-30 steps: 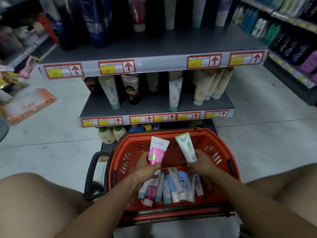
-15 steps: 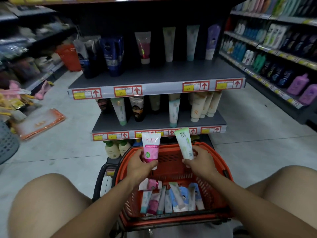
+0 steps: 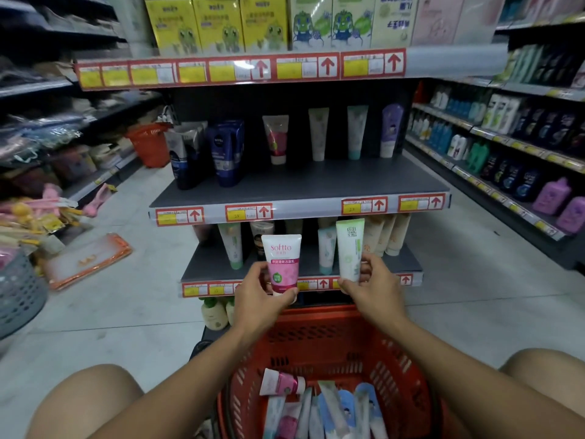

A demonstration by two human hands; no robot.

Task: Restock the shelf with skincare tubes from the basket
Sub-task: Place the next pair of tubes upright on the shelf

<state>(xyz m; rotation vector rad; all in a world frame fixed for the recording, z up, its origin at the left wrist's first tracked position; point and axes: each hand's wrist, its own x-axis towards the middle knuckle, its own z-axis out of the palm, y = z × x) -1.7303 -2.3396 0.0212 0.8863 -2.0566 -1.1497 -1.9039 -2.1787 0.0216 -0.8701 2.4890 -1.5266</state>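
Note:
My left hand [image 3: 259, 296] grips a pink and white tube [image 3: 281, 261] upright by its lower end. My right hand [image 3: 370, 286] holds a white and green tube [image 3: 349, 248] upright the same way. Both tubes are raised in front of the lower grey shelf [image 3: 209, 267], above the far rim of the orange basket [image 3: 408, 375]. Several more tubes [image 3: 323, 410] lie in the basket's bottom. The middle grey shelf [image 3: 300, 185] carries a row of standing tubes at its back, with bare shelf in front of them.
Dark blue tubes [image 3: 224, 160] stand at the middle shelf's left. Boxes [image 3: 218, 23] fill the top shelf. A grey basket [image 3: 19, 293] and an orange packet [image 3: 88, 258] lie on the floor at the left. Stocked shelving [image 3: 512, 147] lines the aisle at the right.
Both hands have lifted their tubes out of the basket and up to the lower shelf's height. The view has tilted upward, showing the top shelf.

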